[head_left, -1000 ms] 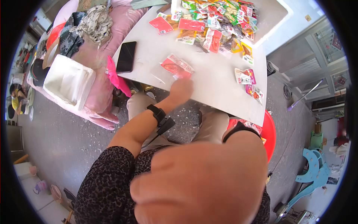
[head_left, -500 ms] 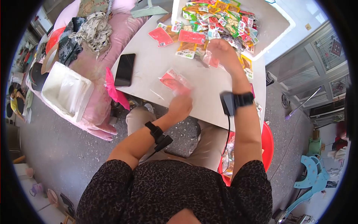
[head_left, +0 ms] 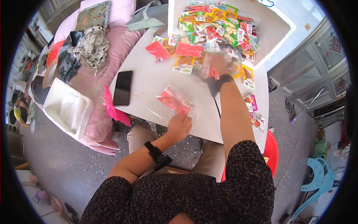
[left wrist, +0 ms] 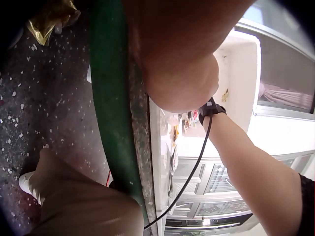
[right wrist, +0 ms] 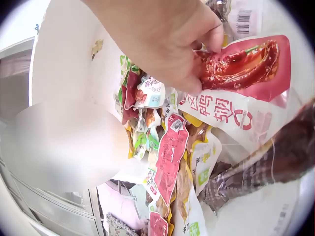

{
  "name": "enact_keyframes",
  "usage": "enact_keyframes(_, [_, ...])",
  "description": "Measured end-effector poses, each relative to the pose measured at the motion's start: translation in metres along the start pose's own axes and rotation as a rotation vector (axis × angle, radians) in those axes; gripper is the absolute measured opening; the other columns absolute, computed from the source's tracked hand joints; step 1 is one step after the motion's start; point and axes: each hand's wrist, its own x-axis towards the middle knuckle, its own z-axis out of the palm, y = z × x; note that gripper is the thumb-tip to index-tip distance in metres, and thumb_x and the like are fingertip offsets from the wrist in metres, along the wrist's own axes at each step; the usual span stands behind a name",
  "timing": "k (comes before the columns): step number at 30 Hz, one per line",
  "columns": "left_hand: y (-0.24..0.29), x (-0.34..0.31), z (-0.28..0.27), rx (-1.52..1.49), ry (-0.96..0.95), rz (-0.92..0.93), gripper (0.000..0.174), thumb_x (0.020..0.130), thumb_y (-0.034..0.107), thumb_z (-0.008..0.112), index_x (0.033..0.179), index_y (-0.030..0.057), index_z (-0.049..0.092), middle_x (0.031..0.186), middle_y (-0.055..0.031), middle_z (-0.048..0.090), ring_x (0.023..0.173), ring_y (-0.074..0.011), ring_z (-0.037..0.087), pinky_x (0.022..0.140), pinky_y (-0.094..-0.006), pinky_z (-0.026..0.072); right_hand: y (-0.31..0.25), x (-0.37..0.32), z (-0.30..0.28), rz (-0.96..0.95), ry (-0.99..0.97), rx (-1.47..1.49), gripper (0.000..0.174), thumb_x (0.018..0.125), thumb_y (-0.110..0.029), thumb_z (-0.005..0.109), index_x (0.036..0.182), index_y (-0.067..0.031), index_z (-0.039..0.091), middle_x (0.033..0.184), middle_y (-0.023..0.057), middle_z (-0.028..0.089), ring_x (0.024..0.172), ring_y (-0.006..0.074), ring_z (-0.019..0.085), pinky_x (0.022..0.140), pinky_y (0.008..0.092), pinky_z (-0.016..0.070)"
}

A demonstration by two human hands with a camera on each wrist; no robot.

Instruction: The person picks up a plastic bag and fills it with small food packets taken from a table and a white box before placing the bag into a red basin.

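At the table's near edge my left hand grips the lower edge of a clear plastic bag with a red-and-white snack packet inside. The left wrist view shows mostly the heel of that hand; its fingers are hidden there. My right hand reaches to the near side of a snack pile. In the right wrist view the right hand pinches a red-and-white snack packet with a picture of glossy meat, between thumb and fingers. Other snack packets lie close beside it.
A white foam box with a heap of colourful packets stands at the back. Two red packets lie left of the right hand. A phone sits at the table's left, small packets at its right edge. A red tub stands below.
My right hand has swung from close before the head camera out to the packets at the back and taken hold of a snack packet. The left hand stays at the bag.
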Motion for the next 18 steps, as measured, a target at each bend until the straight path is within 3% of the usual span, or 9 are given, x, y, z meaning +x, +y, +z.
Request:
enact_keyframes(5, [0.002,-0.002,0.0,0.08,-0.034,-0.005,0.009,0.062,0.005,0.052,0.067,0.006,0.045,0.062,-0.0096,0.044,0.056,-0.0272,0.046,0.05,-0.0365,0.0374,-0.005,-0.029,-0.025,0.135,-0.022,0.336,0.046,0.069,-0.022,0.055,0.096,0.0097,0.039,0.085,0.0217,0.054,0.084,0.0281,0.054,0.066,0.036,0.0437])
enact_keyframes(6, [0.002,-0.003,0.0,0.07,-0.038,-0.006,0.008,0.062,0.005,0.052,0.067,0.0059,0.045,0.062,-0.0098,0.044,0.056,-0.0273,0.047,0.05,-0.0367,0.0375,0.023,-0.007,0.003,0.15,0.057,0.408,0.035,0.067,-0.018,0.057,0.095,-0.0002,0.047,0.084,0.0142,0.056,0.082,0.0267,0.054,0.066,0.0355,0.0436])
enact_keyframes(9, [0.0,-0.001,0.001,0.055,-0.035,0.0,0.008,0.062,0.006,0.052,0.067,0.0057,0.045,0.062,-0.0101,0.045,0.056,-0.0278,0.047,0.05,-0.0374,0.0377,0.048,-0.019,-0.005,-0.059,-0.077,0.691,0.024,0.061,-0.018,0.059,0.085,-0.0144,0.055,0.084,0.0043,0.057,0.081,0.0252,0.054,0.068,0.0359,0.0433])
enact_keyframes(11, [0.0,-0.003,0.002,0.059,-0.029,-0.008,0.008,0.062,0.006,0.052,0.067,0.0057,0.045,0.061,-0.0101,0.045,0.056,-0.0281,0.047,0.049,-0.0379,0.0378,0.061,-0.039,-0.011,-0.102,-0.09,0.847,0.021,0.06,-0.016,0.06,0.081,-0.0179,0.058,0.082,0.0024,0.057,0.079,0.0244,0.054,0.067,0.0354,0.0434])
enact_keyframes(12, [0.001,-0.004,0.002,0.064,-0.017,-0.019,0.007,0.063,0.006,0.052,0.067,0.0055,0.045,0.061,-0.0107,0.046,0.056,-0.0288,0.048,0.049,-0.0384,0.0378,0.064,-0.056,-0.02,-0.076,-0.051,0.91,0.02,0.061,-0.016,0.06,0.081,-0.0166,0.059,0.08,0.0037,0.057,0.077,0.024,0.054,0.067,0.0348,0.0435])
enact_keyframes(14, [0.002,-0.003,0.003,0.08,0.007,-0.039,0.006,0.065,0.007,0.051,0.067,0.0051,0.046,0.061,-0.0118,0.047,0.057,-0.03,0.048,0.05,-0.0394,0.0379,0.054,-0.106,-0.052,-0.044,-0.07,1.15,0.014,0.068,-0.007,0.054,0.082,-0.0093,0.051,0.075,0.0042,0.054,0.066,0.0175,0.053,0.053,0.0286,0.0424])
enact_keyframes(15, [0.0,-0.002,0.006,0.099,-0.071,-0.121,0.005,0.066,0.008,0.05,0.068,0.0048,0.046,0.061,-0.0125,0.047,0.057,-0.0307,0.048,0.05,-0.0398,0.0381,0.049,-0.132,-0.069,-0.027,-0.077,1.27,0.011,0.072,-0.003,0.051,0.082,-0.0056,0.047,0.072,0.0045,0.053,0.06,0.0142,0.052,0.046,0.0255,0.0418])
enact_keyframes(17, [-0.003,-0.003,0.011,0.138,-0.233,-0.28,0.005,0.068,0.009,0.048,0.069,0.0043,0.046,0.063,-0.0138,0.048,0.059,-0.032,0.049,0.052,-0.0405,0.0384,0.044,-0.184,-0.095,0.099,-0.036,1.359,0.01,0.073,-0.002,0.049,0.082,-0.0056,0.046,0.074,0.0052,0.053,0.062,0.015,0.053,0.047,0.0266,0.0436])
enact_keyframes(18, [-0.001,-0.004,0.009,0.081,-0.194,-0.258,0.005,0.069,0.009,0.047,0.07,0.0041,0.046,0.064,-0.0143,0.049,0.06,-0.0324,0.049,0.053,-0.0407,0.0384,0.043,-0.209,-0.104,0.169,-0.014,1.412,0.009,0.074,-0.002,0.048,0.082,-0.0056,0.045,0.075,0.0056,0.054,0.063,0.0153,0.053,0.048,0.0271,0.0445])
